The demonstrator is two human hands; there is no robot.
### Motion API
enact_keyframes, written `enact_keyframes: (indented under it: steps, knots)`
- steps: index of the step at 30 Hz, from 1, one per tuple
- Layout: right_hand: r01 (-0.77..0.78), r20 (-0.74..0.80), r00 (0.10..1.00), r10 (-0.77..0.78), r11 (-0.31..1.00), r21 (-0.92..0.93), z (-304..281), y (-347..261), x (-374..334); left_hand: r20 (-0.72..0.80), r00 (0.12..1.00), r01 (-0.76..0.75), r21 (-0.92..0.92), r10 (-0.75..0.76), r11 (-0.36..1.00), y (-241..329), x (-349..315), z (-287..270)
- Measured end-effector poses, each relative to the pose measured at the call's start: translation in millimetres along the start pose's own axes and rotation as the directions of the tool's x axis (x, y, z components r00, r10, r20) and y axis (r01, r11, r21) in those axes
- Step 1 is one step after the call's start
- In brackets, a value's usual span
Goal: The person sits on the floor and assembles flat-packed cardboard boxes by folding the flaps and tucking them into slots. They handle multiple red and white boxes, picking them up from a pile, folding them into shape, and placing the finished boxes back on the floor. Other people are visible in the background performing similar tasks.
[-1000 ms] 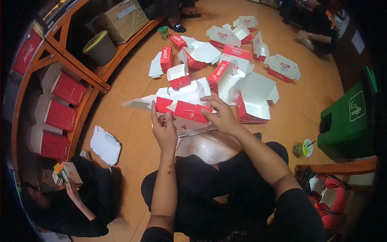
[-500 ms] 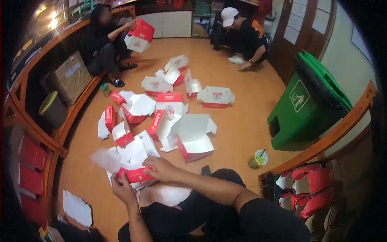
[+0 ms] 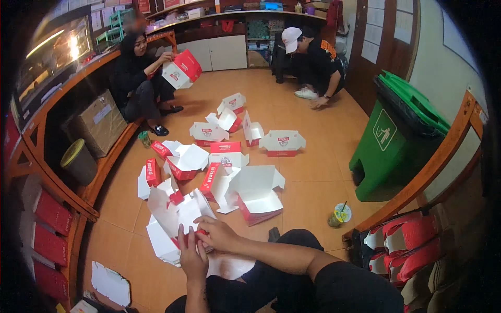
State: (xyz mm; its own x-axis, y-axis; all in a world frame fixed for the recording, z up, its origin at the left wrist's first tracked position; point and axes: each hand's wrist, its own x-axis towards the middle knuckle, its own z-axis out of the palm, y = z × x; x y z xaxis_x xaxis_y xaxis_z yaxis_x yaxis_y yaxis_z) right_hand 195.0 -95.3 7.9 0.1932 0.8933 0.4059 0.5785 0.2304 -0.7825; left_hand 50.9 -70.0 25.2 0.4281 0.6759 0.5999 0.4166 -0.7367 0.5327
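"Quite a scatter across that orange-brown floor [image 3: 323,180]."

"Red-and-white boxes [image 3: 261,203], open, spread through the middle. A green bin [image 3: 394,141] stands over on the right, and a drink cup [image 3: 340,215] with a straw sits on the floor nearer us."

"And the carton [image 3: 175,215] being handled?"

"Near side, left of the middle, in front of the seated person, with a white flap standing up. The left hand [image 3: 194,259] has its grip clamped on the red edge. The right hand [image 3: 222,235] is just beside it, its grip closed on the same edge."

"What's around it?"

"White cardboard [image 3: 160,245] in layers just to its left, and a flat white piece [image 3: 110,283] on the floor, farther left and nearer."

"Anyone else?"

"One co-worker [image 3: 136,81], far left, holds up a red-and-white piece [image 3: 182,69]. Another person [image 3: 323,65] crouches far right, one hand near the floor."
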Motion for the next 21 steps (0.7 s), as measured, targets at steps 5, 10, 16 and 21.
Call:
enact_keyframes:
  steps: [5,10,16,21]
  knots:
    - [0.004,0.000,1.000,-0.004,0.957,0.290,-5,14,3,0.000,0.990,0.142,0.092,-0.143,0.986,-42,-1,-7]
    - [-0.129,0.166,0.980,0.112,0.987,0.097,-53,39,20,0.096,0.688,0.588,-0.654,-0.719,0.475,-131,-2,-31]
    - [-0.387,0.284,0.902,0.327,0.901,0.194,-65,20,22,0.215,0.581,0.466,-0.879,-0.785,0.104,-128,7,-28]
    - [0.166,-0.096,0.980,-0.176,0.981,-0.103,-34,37,15,-0.108,0.771,0.435,-0.630,-0.627,0.644,-134,5,-24]
